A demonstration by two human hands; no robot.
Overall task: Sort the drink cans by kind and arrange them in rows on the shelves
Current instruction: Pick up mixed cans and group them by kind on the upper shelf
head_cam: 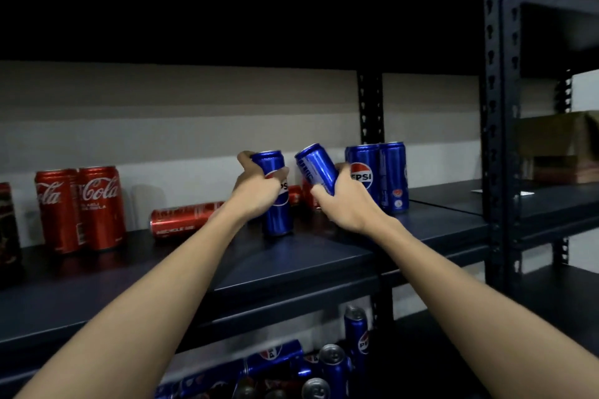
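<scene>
**Two Pepsi cans in hand, loose cans close by**

Nearest the camera, two bare forearms reach up and forward over the front edge of the dark metal shelf (324, 256), the largest thing in view and the surface where the sorting is under way. Below it, a lower shelf holds a jumble of blue cans (330, 363), some upright and some lying down, not yet sorted.

On the main shelf, a pair of upright Coca-Cola cans (82, 207) stands at the left, well apart from two upright Pepsi cans (377, 175) at the right. Between them a fallen red can (184, 219) lies on its side, and more red shows behind the hands, too hidden to count.

The left hand (256, 191) has its fingers wrapped round an upright Pepsi can (275, 194) whose base sits at or just above the shelf. The right hand (348, 201) grips a tilted Pepsi can (316, 168), leaning left, just beside the standing Pepsi pair.

The risks, as I judge them: the tilted can could knock the neighbouring pair over if set down at this slant; the two held cans are close enough to clash; and the fallen red can could roll if a forearm brushes it. The dim light may also make judging gaps harder.
</scene>
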